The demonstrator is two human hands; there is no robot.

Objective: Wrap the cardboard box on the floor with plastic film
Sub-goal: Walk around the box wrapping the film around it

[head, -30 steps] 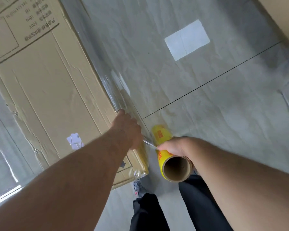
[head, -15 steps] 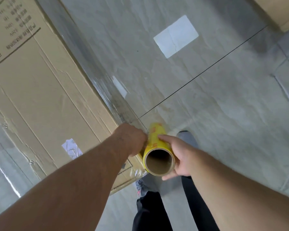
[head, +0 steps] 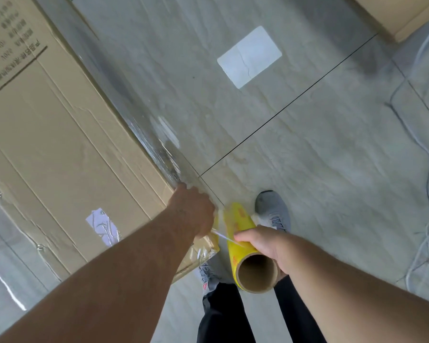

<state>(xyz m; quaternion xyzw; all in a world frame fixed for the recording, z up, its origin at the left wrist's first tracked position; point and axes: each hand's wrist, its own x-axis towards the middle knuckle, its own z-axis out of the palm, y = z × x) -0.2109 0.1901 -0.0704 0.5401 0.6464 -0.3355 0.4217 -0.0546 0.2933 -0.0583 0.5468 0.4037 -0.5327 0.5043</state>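
Note:
A large cardboard box [head: 60, 144] stands on the floor at the left, with clear plastic film [head: 154, 142] stretched along its right side. My left hand [head: 193, 209] presses on the film at the box's near right edge, by the corner; its fingers are hidden behind the hand. My right hand [head: 263, 246] grips a yellow roll of film [head: 243, 246] with a brown cardboard core, held just right of that corner. A thin strand of film [head: 223, 236] runs taut from the roll to my left hand.
Grey tiled floor [head: 307, 169] spreads to the right, with a white paper sheet [head: 249, 56] lying on it. White cables [head: 426, 169] trail along the right edge. Another cardboard box [head: 401, 13] sits at the top right. My grey shoes [head: 273, 209] and dark trousers are below the roll.
The roll has drawn away from my left hand to the right, and a strand of film now shows between them. My right foot has stepped forward.

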